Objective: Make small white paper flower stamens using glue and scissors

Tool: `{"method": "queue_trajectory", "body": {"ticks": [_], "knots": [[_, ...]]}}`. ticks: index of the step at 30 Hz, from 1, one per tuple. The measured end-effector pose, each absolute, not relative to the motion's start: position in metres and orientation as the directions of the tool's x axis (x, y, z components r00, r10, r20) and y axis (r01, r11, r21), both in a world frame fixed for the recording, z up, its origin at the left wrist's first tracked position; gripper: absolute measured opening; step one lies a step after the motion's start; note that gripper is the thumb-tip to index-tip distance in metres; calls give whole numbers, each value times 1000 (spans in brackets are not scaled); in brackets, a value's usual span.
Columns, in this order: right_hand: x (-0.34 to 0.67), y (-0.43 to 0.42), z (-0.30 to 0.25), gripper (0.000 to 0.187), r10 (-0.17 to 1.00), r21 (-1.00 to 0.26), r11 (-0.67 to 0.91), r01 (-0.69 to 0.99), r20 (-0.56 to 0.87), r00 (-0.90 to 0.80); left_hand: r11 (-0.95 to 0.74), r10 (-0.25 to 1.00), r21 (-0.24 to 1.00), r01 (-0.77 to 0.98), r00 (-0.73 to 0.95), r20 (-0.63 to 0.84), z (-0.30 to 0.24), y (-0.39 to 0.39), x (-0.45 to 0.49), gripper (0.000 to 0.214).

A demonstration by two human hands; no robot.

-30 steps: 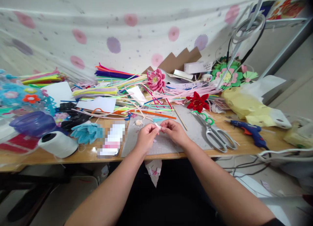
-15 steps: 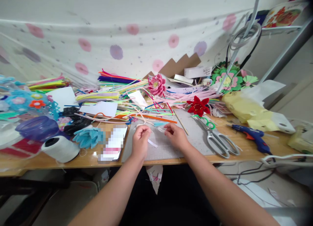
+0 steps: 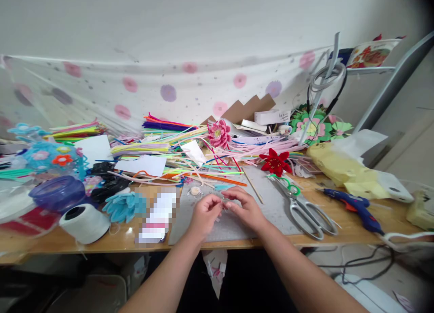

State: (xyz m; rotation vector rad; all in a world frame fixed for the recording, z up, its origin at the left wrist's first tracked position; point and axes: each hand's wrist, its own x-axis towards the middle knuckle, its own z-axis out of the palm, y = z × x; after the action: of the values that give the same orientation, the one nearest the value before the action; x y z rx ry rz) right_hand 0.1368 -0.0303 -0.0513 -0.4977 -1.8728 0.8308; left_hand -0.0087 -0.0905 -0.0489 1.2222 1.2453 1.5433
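Scissors (image 3: 305, 209) right of hands, thread spool (image 3: 84, 222) left

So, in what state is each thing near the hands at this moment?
left hand, pinching a small pale piece
right hand, pinching the same piece
scissors, closed, lying flat
glue gun, lying on its side
thread spool, lying on its side

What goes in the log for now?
left hand: pinches small piece; right hand: pinches it too; below: gray mat; near: scissors

tiny pale strip (image 3: 222, 204) above grey mat (image 3: 274, 210)
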Motion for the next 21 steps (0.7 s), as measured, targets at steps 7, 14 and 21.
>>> {"method": "queue_trajectory", "body": {"ticks": [7, 14, 21], "knots": [[138, -27, -54, 17, 706, -782, 619, -72, 595, -385, -143, 985, 990, -7, -102, 141, -47, -91, -5, 8], [136, -33, -45, 17, 699, -759, 650, -26, 612, -370, -133, 990, 990, -41, -58, 130, -48, -88, -6, 16], [197, -38, -33, 9, 734, -699, 676, 231, 614, -290, -201, 968, 980, 0, -155, 198, -49, -86, -10, 12]]}}
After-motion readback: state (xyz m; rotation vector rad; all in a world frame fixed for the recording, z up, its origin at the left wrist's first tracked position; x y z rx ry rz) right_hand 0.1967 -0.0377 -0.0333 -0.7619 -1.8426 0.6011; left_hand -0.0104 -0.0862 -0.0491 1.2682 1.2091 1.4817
